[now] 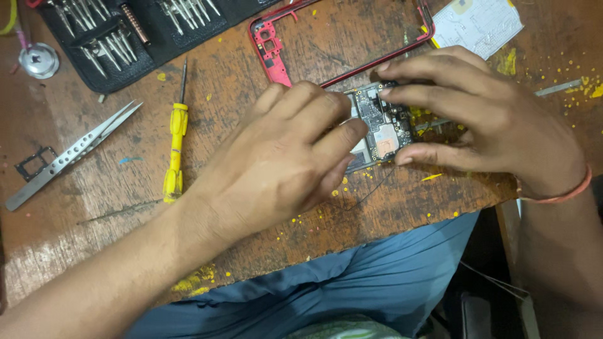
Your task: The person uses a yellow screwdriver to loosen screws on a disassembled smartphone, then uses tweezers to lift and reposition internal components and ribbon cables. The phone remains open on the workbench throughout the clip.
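Blue-trousered lap at the bench edge, both hands on an opened phone's circuit board.

Left hand (pixel 282 157) lies over the near half of the phone's circuit board (pixel 383 125), fingers curled down onto it, though what the fingertips pinch is hidden under the hand. Right hand (pixel 483 113) steadies the far end, thumb and fingers spread and pressing the board's edges (a red thread circles that wrist). Board sits on the worn wooden table (pixel 251 69), just below the red phone frame (pixel 276 47), which lies apart from it. Judging by this, the step in hand is working a part on the exposed board; the next move calls for a light, steady touch. Yellow screwdriver (pixel 176 141), steel tweezers (pixel 69 154) and the black bit case (pixel 125 31) lie untouched to the left.
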